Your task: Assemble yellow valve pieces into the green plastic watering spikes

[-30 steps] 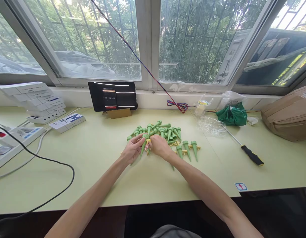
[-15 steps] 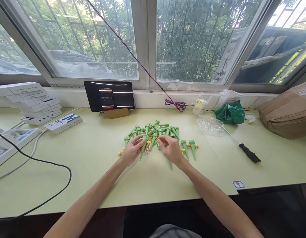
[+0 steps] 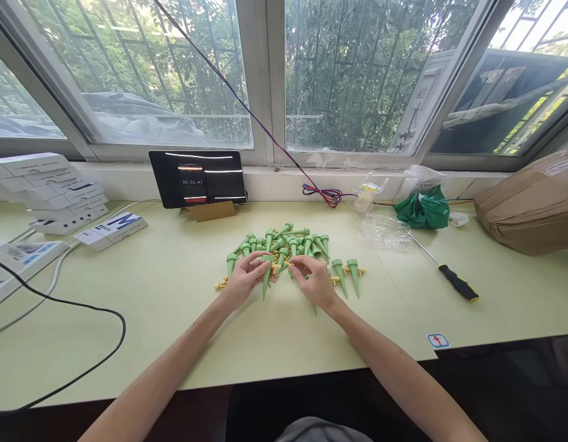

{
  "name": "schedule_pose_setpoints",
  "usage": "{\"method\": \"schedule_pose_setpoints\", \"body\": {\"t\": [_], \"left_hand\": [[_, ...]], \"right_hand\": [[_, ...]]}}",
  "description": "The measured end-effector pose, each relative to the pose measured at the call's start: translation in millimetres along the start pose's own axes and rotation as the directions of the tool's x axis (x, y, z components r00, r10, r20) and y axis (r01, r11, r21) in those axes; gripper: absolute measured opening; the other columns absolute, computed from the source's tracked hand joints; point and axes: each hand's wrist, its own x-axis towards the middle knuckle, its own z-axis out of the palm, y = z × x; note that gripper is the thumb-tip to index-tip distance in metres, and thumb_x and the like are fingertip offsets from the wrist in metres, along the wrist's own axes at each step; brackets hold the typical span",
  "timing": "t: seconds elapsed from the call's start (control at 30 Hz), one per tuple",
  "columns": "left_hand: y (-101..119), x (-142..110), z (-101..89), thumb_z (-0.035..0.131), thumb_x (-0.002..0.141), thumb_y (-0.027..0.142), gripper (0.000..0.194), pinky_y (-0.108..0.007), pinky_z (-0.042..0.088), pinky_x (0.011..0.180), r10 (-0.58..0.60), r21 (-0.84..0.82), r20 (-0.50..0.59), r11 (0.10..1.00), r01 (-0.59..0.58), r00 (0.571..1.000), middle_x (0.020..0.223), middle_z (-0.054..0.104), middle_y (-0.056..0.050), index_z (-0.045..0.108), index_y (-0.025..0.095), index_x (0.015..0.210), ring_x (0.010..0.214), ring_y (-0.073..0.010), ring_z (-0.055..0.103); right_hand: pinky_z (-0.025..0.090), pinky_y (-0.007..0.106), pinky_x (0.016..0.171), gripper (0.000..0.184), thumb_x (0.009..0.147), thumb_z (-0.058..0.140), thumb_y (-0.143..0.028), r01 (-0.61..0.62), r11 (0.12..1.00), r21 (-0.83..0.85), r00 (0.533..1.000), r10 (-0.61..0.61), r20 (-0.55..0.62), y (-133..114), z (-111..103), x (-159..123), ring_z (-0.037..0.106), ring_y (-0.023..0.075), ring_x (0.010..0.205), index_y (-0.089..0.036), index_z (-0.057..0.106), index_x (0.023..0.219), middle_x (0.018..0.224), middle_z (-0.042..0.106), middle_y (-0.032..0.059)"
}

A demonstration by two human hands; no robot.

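My left hand (image 3: 241, 281) is closed on a green plant watering spike (image 3: 266, 279), its cap up and its tip pointing down. Between the fingertips of my right hand (image 3: 317, 286) is a small yellow valve (image 3: 287, 264), partly hidden, near the spike's cap. Just beyond both hands lies a pile of green spikes (image 3: 293, 245) with yellow pieces among them. Two more spikes with yellow valves, one of them a fitted spike (image 3: 353, 277), lie to the right of my right hand. Another spike's tip (image 3: 314, 310) shows below that hand.
At the back stands a tablet (image 3: 228, 175) showing a timer. White boxes (image 3: 65, 193) and a power strip (image 3: 35, 264) are on the left. A screwdriver (image 3: 459, 282), green bag (image 3: 424, 209) and brown parcel (image 3: 527, 209) lie on the right.
The whole view has shifted slightly. The held spike now hangs more upright, and my right hand has brought the yellow valve a little closer to it.
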Motion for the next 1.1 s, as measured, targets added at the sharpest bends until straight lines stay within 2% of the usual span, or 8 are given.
{"method": "schedule_pose_setpoints", "body": {"t": [0.23,0.47,0.8,1.1], "left_hand": [[2.2,-2.5,2.3,0.077,0.079,0.031,0.037,-0.030,0.053,0.074,0.046,0.123,0.012,0.991,-0.047,0.999,0.081,0.065,-0.001,0.066,0.022,0.113,0.069,-0.0158,0.067],[1.6,-2.6,2.1,0.079,0.076,0.030,0.042,-0.033,0.053,0.078,0.067,0.168,0.011,0.983,-0.068,0.998,0.089,0.066,-0.002,0.064,0.023,0.114,0.073,-0.0169,0.068],[0.0,-1.0,1.2,0.078,0.077,0.031,0.039,-0.032,0.052,0.075,0.080,0.173,0.003,0.982,-0.079,0.997,0.082,0.064,0.001,0.063,0.023,0.112,0.069,-0.0163,0.068],[-1.2,-1.8,1.4,0.077,0.078,0.029,0.039,-0.032,0.051,0.075,0.078,0.162,0.009,0.984,-0.078,0.997,0.084,0.064,0.000,0.062,0.023,0.114,0.070,-0.0157,0.067]], "right_hand": [[0.054,0.027,0.066,0.019,0.091,0.056,-0.030,-0.008,1.000,0.017,1.000,0.008,-0.007,0.4,-1.3,0.4,0.067,0.0183,0.080,-0.018,0.070,0.095,0.096,0.073,0.0077],[0.054,0.027,0.064,0.018,0.089,0.058,-0.030,-0.018,0.998,0.054,1.000,0.018,0.005,0.1,1.3,0.5,0.066,0.0173,0.076,-0.017,0.069,0.095,0.092,0.073,0.0073],[0.055,0.028,0.064,0.017,0.088,0.058,-0.031,-0.021,0.999,0.039,1.000,0.020,0.006,-0.1,1.3,0.8,0.067,0.0188,0.075,-0.018,0.069,0.093,0.089,0.072,0.0076],[0.054,0.028,0.062,0.015,0.089,0.059,-0.029,-0.019,0.999,0.032,1.000,0.018,0.023,1.7,2.3,0.9,0.066,0.0185,0.075,-0.017,0.068,0.091,0.089,0.072,0.0074]]}}
